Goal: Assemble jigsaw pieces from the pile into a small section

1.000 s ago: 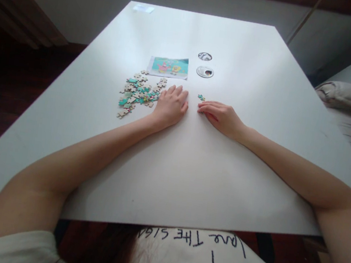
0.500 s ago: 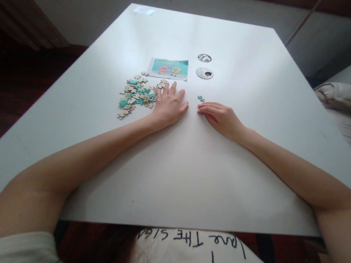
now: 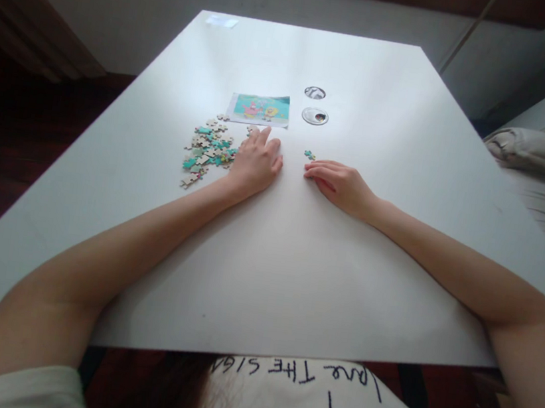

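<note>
A heap of loose jigsaw puzzle pieces (image 3: 208,147), some teal and some bare grey-beige, lies left of centre on the white table. My left hand (image 3: 258,160) rests palm down at the heap's right edge, its fingers bent and somewhat apart, covering a few pieces. To the right, my right hand (image 3: 339,183) lies on its side with thumb and fingers pressed together; whatever is between the fingertips is hidden. Just beyond those fingertips is a small teal group of puzzle pieces (image 3: 310,155). Behind the heap lies a picture sheet (image 3: 261,109) with cartoon figures on a teal ground.
Two round, flat discs (image 3: 314,93) with black-and-white patterns lie right of the picture sheet, one behind the other. A clear, shiny scrap (image 3: 221,21) is at the table's far left corner. Beyond the right edge stands a light padded seat (image 3: 532,171).
My left hand has shifted slightly left toward the heap, and its fingers are more bent and less spread. My right hand stays by the small teal group.
</note>
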### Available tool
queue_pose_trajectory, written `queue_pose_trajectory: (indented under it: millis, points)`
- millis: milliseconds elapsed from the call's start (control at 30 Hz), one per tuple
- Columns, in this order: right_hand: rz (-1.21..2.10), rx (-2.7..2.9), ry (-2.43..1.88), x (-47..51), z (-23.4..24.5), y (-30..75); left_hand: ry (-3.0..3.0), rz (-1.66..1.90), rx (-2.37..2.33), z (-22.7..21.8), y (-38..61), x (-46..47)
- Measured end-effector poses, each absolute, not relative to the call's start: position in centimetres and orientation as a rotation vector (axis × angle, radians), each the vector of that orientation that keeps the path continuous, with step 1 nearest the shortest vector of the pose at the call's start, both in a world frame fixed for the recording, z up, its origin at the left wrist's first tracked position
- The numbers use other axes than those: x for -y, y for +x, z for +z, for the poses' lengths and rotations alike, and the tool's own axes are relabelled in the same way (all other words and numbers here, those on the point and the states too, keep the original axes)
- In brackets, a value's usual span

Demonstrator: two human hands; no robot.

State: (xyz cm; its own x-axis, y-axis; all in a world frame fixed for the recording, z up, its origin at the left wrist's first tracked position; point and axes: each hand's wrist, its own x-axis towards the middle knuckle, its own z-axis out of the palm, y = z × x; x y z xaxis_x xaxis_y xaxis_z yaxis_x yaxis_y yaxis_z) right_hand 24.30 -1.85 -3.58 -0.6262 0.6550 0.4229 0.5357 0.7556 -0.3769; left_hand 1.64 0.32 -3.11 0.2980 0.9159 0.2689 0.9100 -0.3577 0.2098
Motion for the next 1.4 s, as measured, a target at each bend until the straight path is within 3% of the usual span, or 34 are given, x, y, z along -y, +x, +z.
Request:
queue_pose_trajectory:
  millis: [233, 700, 1400]
  points:
    - [0.291, 2.406, -0.887, 1.9, -3.5, 24.3, 2.657, 0.461, -1.700, -2.5, 1.9, 0.1]
    - [0.248, 2.408, -0.896, 1.9, -3.7, 24.3, 2.764, -0.043, -1.834, -0.1, 2.4, 1.6]
    - [0.240, 2.433, -0.895, 1.8, -3.7, 24.3, 2.724, -0.081, -1.815, 0.0, 2.3, 1.3]
